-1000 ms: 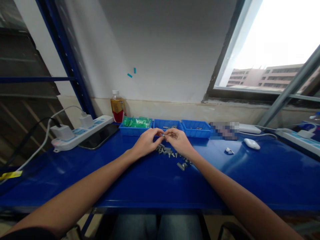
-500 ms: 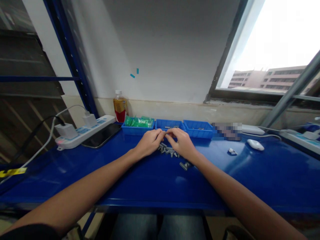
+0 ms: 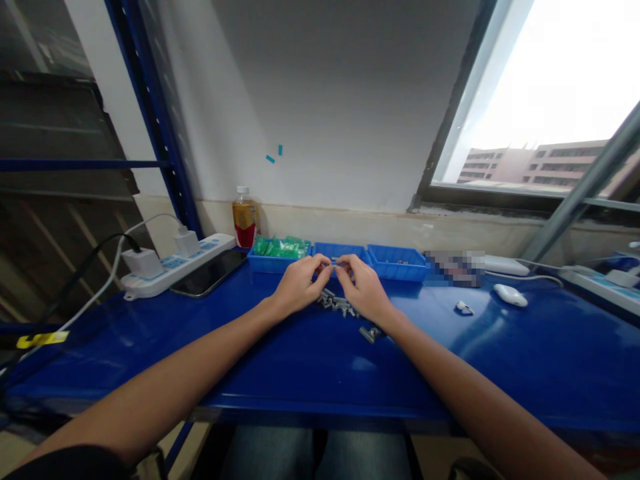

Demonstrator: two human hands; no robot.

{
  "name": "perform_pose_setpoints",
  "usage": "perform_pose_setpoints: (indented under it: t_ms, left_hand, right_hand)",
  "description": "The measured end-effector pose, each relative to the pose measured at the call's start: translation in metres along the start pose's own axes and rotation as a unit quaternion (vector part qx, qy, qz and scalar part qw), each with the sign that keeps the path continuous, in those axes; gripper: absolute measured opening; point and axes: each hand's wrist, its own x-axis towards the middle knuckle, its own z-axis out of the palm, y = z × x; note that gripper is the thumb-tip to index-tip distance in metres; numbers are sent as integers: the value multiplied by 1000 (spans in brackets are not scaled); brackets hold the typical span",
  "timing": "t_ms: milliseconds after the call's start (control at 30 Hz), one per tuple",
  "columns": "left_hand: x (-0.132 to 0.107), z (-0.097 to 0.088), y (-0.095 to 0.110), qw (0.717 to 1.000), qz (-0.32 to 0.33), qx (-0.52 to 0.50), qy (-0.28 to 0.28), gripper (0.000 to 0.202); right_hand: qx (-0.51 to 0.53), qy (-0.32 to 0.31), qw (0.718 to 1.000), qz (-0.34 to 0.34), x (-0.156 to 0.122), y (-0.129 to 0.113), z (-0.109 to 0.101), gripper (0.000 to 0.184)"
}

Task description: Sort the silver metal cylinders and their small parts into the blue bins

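Observation:
My left hand and my right hand meet above the blue table, thumbs and fingertips pinched toward each other. Between the fingertips shows a small silvery metal piece, mostly covered by the fingers; its exact kind is too small to make out. Just below, partly behind my right hand, lies a loose heap of small silvery metal parts, some cylindrical. A few more cylindrical parts rest by my right wrist.
Along the wall stand three blue bins: one with green packets, a middle bin and a right bin holding small parts. Left are a bottle, a phone and a power strip; right, an earbud and white case.
The fingertips have shifted slightly apart, and the metal piece between them shows more now. The whole view has moved a little; the heap of parts looks the same.

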Motion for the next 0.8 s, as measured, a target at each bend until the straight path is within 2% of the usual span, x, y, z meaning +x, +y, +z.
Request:
perform_pose_setpoints:
  t_ms: [67, 167, 267, 333, 433, 500, 567, 667, 733, 800]
  left_hand:
    - [0, -1, 0, 1000, -9, -14, -14, 22]
    - [1, -2, 3, 998, -5, -38, -46, 29]
    - [3, -6, 9, 996, 3, -33, -77, 33]
    - [7, -12, 10, 992, 18, -9, -121, 32]
    - [12, -28, 1, 978, 36, 34, -205, 26]
    - [13, -40, -11, 967, 19, 33, -251, 22]
    - [12, -51, -23, 953, -7, 7, -303, 21]
    - [6, -58, -34, 930, -40, -29, -364, 28]
    - [2, -56, -35, 928, -45, -27, -368, 27]
    - [0, -51, -33, 933, -41, -25, -358, 19]
  right_hand:
    - [1, -5, 1000, -24, -1, -3, -1, 20]
    - [-17, -13, 997, -71, -2, -9, -3, 12]
    - [-31, -1, 996, -82, 0, -12, -6, 12]
    - [-49, 24, 996, -75, 5, -7, -12, 15]
    - [-101, 113, 988, -34, 14, 14, -31, 19]
    - [-142, 178, 974, 13, 17, 35, -47, 18]
    - [-190, 214, 956, 60, 17, 58, -61, 12]
    - [-254, 212, 935, 123, 13, 84, -70, 20]
    - [-264, 189, 935, 141, 11, 90, -68, 21]
    - [-249, 159, 946, 132, 10, 84, -60, 17]
